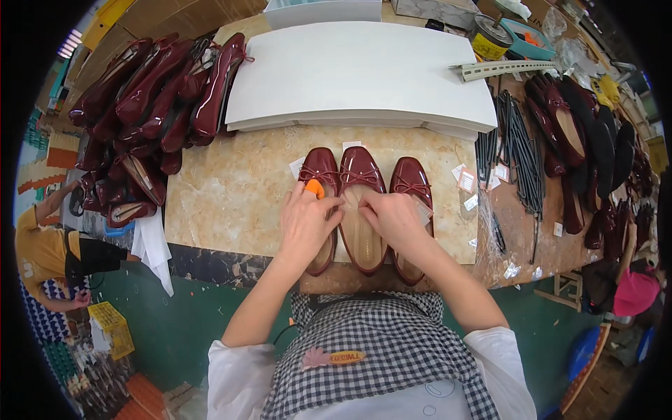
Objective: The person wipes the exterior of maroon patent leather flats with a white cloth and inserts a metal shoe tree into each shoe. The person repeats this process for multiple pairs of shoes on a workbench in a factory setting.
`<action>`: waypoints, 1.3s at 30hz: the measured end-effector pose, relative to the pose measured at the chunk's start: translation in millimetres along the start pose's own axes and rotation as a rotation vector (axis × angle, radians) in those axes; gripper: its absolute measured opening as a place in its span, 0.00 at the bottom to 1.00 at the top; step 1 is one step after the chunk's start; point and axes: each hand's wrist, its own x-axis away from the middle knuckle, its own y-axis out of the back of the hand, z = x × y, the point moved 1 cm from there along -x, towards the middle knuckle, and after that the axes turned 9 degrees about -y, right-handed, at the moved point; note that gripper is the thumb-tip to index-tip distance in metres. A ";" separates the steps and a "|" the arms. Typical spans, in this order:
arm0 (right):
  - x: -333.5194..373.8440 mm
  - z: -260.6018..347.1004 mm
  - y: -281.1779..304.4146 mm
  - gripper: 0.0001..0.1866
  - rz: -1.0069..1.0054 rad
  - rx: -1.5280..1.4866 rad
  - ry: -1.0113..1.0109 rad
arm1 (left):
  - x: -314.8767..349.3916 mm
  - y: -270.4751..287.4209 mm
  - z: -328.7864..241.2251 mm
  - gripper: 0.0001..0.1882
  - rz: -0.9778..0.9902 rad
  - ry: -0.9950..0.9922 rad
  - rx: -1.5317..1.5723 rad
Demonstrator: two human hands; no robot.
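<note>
white boards [357, 70] | shoe heap [150, 98] | metal rods [521, 143] | paper tags [467, 180]

A shoe workshop or small factory is shown. Heaps of glossy burgundy flats [147, 91] are piled left of the hands, dark shoes [588, 140] are laid out to their right, and a stack of white boards [357, 70] is set beyond them on a worn marble-topped bench [231, 189].

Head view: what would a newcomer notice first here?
Three glossy dark-red flat shoes lie side by side on the marble slab, under the left hand and right hand. A heap of the same shoes fills the far left, beside stacked white sheets.
</note>
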 end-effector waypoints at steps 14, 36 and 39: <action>-0.6 11.0 -17.3 0.07 -0.081 0.203 0.070 | -4.3 3.4 -4.3 0.13 0.107 -0.076 -0.099; 5.5 17.0 8.1 0.06 -0.194 0.258 0.220 | -6.5 -4.3 4.0 0.07 0.020 -0.010 0.340; 4.5 11.5 18.3 0.05 0.117 0.131 0.035 | -5.5 -13.9 3.9 0.11 -0.070 0.154 0.527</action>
